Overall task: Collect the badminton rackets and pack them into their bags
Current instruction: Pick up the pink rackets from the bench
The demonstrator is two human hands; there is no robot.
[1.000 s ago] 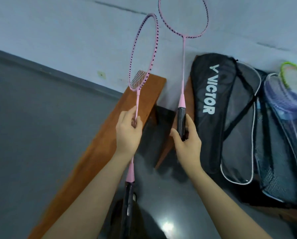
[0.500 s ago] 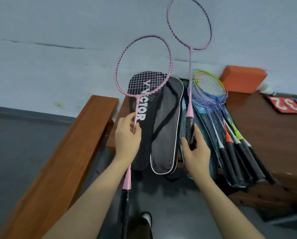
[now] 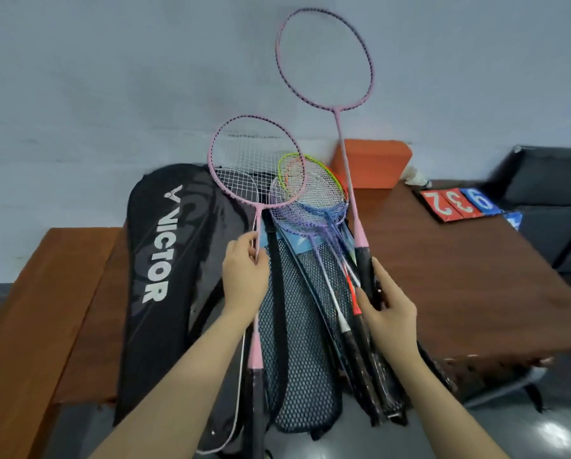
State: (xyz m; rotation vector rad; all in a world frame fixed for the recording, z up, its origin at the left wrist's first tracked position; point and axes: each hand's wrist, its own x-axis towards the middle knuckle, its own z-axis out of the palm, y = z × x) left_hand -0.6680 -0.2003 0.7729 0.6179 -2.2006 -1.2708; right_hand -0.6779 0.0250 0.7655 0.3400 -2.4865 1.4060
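My left hand (image 3: 244, 276) pinches the thin shaft of a pink racket (image 3: 257, 223), its strung head up over the bags. My right hand (image 3: 388, 306) grips the black handle of a second pink racket (image 3: 347, 167) that stands taller against the wall. A black VICTOR bag (image 3: 165, 260) lies on the table under my left hand. Beside it a dark mesh bag (image 3: 297, 342) carries several other rackets (image 3: 310, 200) with green, blue and purple frames, their handles pointing toward me.
The brown table (image 3: 459, 276) holds an orange block (image 3: 372, 162) by the wall and red and blue number cards (image 3: 456, 203) at the right. A wooden bench (image 3: 35, 309) runs along the left. Dark seats (image 3: 549, 200) stand at the far right.
My view has swung right and closer to the table. Both pink rackets came down over the bags and the pile of rackets; my grips are unchanged.
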